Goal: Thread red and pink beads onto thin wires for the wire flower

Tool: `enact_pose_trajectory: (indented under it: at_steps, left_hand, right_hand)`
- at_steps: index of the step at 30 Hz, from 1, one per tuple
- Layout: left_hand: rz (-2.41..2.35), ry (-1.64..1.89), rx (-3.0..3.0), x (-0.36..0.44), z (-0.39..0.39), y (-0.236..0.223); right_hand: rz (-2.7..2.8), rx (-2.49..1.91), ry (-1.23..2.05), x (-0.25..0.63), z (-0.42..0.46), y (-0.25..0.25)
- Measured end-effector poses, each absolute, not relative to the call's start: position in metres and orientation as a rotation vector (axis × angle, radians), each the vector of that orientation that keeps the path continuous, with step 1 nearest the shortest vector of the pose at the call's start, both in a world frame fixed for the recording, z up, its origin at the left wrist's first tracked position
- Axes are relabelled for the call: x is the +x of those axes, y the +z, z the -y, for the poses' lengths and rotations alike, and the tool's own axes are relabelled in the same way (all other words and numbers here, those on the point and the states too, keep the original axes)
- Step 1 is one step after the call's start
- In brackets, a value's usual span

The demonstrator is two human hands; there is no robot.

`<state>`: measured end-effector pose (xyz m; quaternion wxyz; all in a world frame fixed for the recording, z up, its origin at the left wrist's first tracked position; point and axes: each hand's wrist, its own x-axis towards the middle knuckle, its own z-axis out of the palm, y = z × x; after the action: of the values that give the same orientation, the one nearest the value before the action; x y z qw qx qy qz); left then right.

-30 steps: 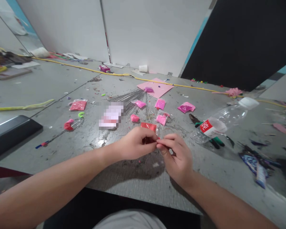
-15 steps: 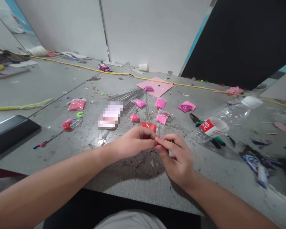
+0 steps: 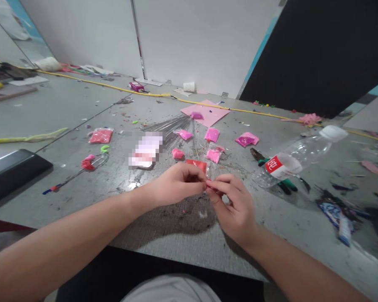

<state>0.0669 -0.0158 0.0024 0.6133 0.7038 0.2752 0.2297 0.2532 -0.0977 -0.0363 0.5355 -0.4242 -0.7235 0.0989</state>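
My left hand [image 3: 178, 183] and my right hand [image 3: 236, 203] meet fingertip to fingertip above the near part of the table. Both pinch a small red piece of modelling clay [image 3: 210, 185], mostly hidden by the fingers. Just beyond the fingertips lies a flat packet of red clay [image 3: 197, 165]. A loose pink-red clay lump [image 3: 177, 153] and an opened packet of pink clay [image 3: 213, 155] sit farther back. Thin metal wires [image 3: 173, 125] fan out across the table behind them.
To the right, a plastic bottle [image 3: 297, 161] lies over green-handled pliers [image 3: 286, 184]. On the left are a wire piece with red clay [image 3: 88, 163] and a dark case [image 3: 15, 174]. A blurred-out phone [image 3: 146, 151] lies mid-table. A yellow cable [image 3: 113, 87] crosses the back.
Both hands stay in nearly the same place, fingertips still together. A little more of the red clay shows between them. The view has shifted slightly.
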Motion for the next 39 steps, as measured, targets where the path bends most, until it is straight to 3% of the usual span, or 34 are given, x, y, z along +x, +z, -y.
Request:
enact_pose_trajectory:
  at_steps: [25,32,39]
  left_hand:
    - [-0.583,0.611,1.894,0.063,0.012,0.006]
    - [-0.503,0.71,2.113,0.062,0.009,0.009]
    - [-0.363,0.81,2.343,0.059,0.008,0.011]
  right_hand:
    - [1.703,-0.974,0.277,0.252,0.097,-0.03]
    - [1.599,-0.989,0.456,0.251,0.097,-0.031]
    - [1.247,-1.025,0.951,0.247,0.092,-0.039]
